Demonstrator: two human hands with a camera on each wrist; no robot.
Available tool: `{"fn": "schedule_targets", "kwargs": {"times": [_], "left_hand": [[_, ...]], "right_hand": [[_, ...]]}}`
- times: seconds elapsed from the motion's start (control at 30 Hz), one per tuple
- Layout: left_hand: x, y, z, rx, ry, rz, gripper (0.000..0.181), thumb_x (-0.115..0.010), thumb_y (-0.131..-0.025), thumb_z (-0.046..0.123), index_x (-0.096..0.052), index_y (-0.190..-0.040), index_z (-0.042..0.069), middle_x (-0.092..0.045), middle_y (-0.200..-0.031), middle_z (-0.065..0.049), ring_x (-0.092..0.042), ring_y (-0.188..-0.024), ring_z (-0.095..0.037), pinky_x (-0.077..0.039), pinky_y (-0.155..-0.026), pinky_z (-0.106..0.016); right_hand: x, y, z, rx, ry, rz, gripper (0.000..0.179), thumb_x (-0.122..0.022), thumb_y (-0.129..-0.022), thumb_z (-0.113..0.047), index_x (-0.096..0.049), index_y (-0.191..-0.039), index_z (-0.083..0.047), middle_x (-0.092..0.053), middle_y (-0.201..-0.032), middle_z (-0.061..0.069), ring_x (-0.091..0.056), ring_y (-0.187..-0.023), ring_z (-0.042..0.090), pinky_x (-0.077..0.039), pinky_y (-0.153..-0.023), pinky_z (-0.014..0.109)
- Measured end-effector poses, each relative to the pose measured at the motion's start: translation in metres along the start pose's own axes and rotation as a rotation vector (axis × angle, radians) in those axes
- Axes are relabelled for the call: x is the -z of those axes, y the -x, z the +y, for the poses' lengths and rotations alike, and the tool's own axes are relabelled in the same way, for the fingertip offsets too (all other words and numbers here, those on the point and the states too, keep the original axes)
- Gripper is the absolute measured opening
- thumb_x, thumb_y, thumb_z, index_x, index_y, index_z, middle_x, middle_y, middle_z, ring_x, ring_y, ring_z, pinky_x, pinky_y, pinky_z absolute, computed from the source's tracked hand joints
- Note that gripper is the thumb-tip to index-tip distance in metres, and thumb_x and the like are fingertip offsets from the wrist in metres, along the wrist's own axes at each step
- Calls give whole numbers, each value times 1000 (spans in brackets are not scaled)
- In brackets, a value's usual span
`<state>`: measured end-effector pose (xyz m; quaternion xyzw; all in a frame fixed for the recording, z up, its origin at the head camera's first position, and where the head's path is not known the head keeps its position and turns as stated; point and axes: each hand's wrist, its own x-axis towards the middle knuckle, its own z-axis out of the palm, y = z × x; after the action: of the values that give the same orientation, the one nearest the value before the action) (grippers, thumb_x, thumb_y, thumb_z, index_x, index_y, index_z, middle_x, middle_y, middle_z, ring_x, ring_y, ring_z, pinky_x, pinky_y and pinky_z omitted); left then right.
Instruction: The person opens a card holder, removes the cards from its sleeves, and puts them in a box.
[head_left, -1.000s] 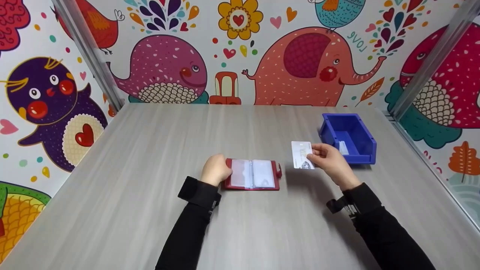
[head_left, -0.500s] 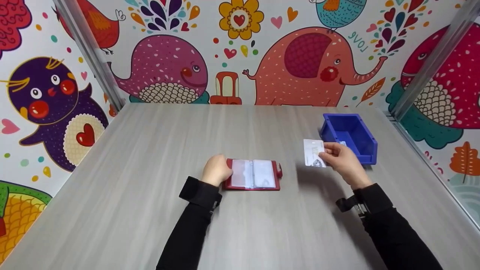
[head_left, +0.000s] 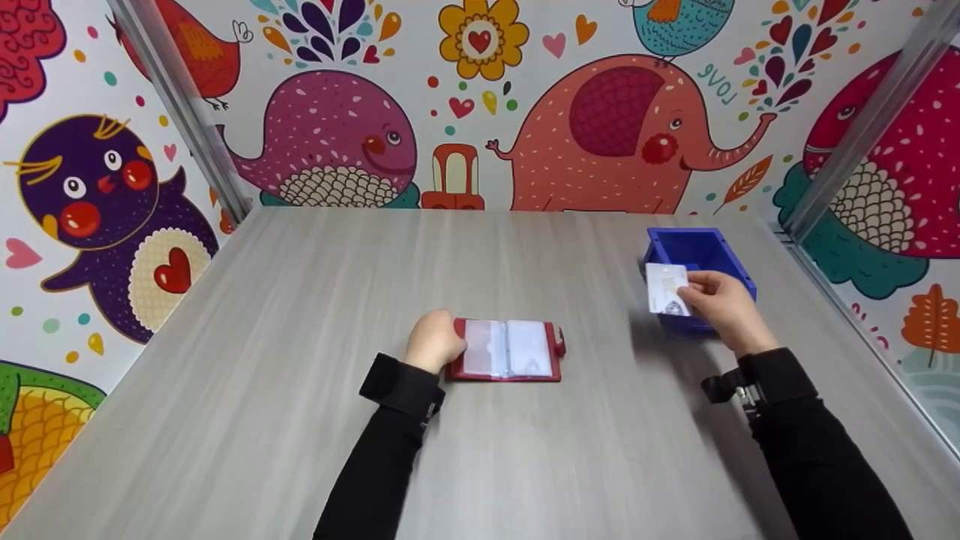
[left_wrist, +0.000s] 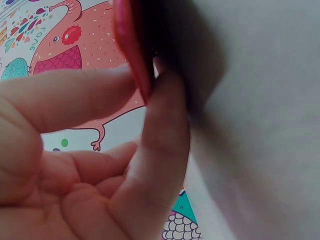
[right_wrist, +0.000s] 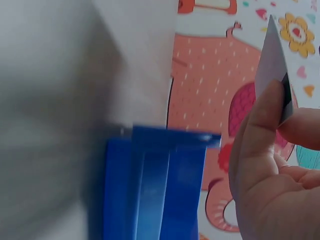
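Observation:
An opened red card holder [head_left: 555, 367] with clear plastic sleeves lies in the middle of the table. My left hand [head_left: 435, 341] pinches its left edge between thumb and fingers; the left wrist view shows the red cover [left_wrist: 132, 55] in that pinch. Over at the right, my right hand [head_left: 724, 304] holds a white card [head_left: 666, 289] with gold lettering by its right edge, thumb on top. Card and hand are raised in front of the blue bin [head_left: 686, 238], hiding part of it. From the right wrist, the card [right_wrist: 272, 65] appears nearly edge-on, above the bin's rim [right_wrist: 175, 136].
The pale wood-grain table [head_left: 360, 277] reaches back to a wall [head_left: 480, 112] printed with cartoon animals. Metal posts [head_left: 180, 105] stand at its back corners. The bin sits near the right back part of the table.
My right hand has carried the white card rightward and slightly away from me, from beside the card holder to the blue bin. My left hand and the card holder have stayed in place.

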<state>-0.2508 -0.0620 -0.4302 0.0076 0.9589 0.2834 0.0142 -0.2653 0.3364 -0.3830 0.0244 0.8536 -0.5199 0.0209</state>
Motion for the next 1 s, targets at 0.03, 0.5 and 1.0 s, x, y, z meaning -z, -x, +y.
{"fn": "schedule_targets", "kwargs": {"times": [0.03,0.5,1.0], "left_hand": [[0,0,0,2,1,-3,15,-69,-76,1,-66,-89,-6,-67,-94,-17,-62,-90,-33,-51,-84,-42],[-1,-1,0,9,12,-8,17,-67,-76,-1,-65,-91,-8,-66,-94,-19,-62,-89,-34,-51,-84,-42],[0,-2,-1,-13,-3,-10,14,-67,-75,-1,-64,-88,-6,-66,-91,-17,-61,-87,-33,-51,-83,-42]], "right_hand": [[3,-1,1,-12,0,2,51,-53,-101,-14,-38,-140,16,-55,-103,3,-54,-82,2,-51,-72,18],[22,-20,9,-118,0,65,55,-44,-105,-21,-31,-147,12,-47,-122,13,-52,-92,9,-49,-83,22],[26,-37,10,-84,56,134,53,-41,-103,-10,-26,-144,20,-44,-129,26,-50,-84,3,-49,-72,14]]}}
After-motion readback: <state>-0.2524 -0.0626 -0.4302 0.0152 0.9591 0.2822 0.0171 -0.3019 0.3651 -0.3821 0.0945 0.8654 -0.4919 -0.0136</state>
